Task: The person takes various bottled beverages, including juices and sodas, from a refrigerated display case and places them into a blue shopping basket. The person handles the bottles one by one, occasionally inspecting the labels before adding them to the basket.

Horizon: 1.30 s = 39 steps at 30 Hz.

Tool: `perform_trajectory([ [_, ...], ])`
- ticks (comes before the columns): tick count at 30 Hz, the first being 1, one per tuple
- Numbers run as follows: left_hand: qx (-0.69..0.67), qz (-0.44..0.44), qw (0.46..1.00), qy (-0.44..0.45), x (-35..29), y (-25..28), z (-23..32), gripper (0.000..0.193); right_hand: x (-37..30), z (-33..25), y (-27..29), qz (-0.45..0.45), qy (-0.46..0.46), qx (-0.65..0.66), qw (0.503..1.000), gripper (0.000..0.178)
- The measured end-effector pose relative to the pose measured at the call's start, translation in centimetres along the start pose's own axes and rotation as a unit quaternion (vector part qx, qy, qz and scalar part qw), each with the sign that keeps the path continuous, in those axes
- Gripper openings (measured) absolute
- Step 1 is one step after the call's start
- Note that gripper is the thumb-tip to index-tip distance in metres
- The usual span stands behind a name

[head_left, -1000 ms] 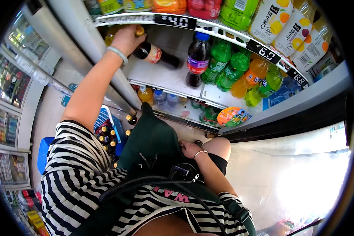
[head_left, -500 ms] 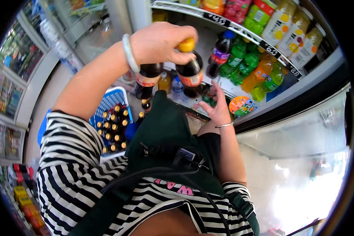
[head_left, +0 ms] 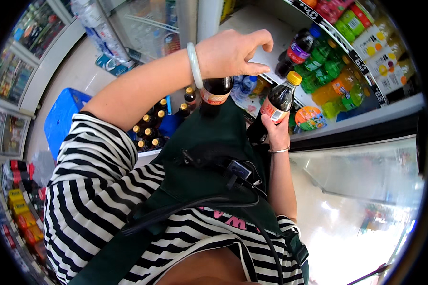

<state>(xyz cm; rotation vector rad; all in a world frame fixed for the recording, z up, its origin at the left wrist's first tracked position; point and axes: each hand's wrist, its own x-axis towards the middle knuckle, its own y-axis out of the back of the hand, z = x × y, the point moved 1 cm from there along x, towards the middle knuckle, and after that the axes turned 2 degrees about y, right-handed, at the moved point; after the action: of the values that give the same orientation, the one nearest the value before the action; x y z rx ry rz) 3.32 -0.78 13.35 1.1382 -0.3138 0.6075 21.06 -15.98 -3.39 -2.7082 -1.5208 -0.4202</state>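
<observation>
My right hand (head_left: 277,127) is wrapped round a cola bottle (head_left: 284,99) with a yellow cap and a red-and-white label. This bottle leans upright beside my dark green apron. Above and left of it is my left hand (head_left: 237,51), thumb and forefinger apart, with nothing between those two. A second dark cola bottle (head_left: 217,90) hangs beneath the palm and wrist of that hand. Its neck and the other fingers are hidden, but it appears gripped by them. A pale bangle (head_left: 193,64) circles my left wrist.
An open cooler holds a purple-labelled dark bottle (head_left: 299,47), several green bottles (head_left: 322,61) and orange drinks (head_left: 335,88). The glass door (head_left: 352,166) stands to the right. Gold-capped dark bottles (head_left: 150,121) fill a crate beyond my left arm, near a blue stool (head_left: 66,116).
My left hand has let go of the yellow-capped bottle, which my right hand now holds lower and closer to me. The second cola bottle has moved right along with my left hand.
</observation>
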Motion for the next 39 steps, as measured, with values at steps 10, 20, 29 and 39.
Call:
perform_trajectory([
  [10,-0.104,0.081,0.984,-0.123,-1.3,-9.3,3.7,0.015,-0.8,0.0,4.6,0.141,0.008,0.119,0.983,0.058],
  [20,-0.364,-0.264,0.891,0.061,-4.6,-12.2,5.6,0.024,-0.6,-0.1,3.6,0.116,0.005,0.146,0.983,0.052],
  [29,-0.729,-0.208,0.607,0.239,-3.8,-18.4,-1.0,0.057,3.0,-2.4,2.8,0.003,-0.027,0.369,0.929,0.059],
  [39,-0.702,-0.123,0.619,0.329,-7.3,-24.0,-5.3,0.055,2.3,4.4,1.3,0.002,-0.078,0.341,0.937,0.052],
])
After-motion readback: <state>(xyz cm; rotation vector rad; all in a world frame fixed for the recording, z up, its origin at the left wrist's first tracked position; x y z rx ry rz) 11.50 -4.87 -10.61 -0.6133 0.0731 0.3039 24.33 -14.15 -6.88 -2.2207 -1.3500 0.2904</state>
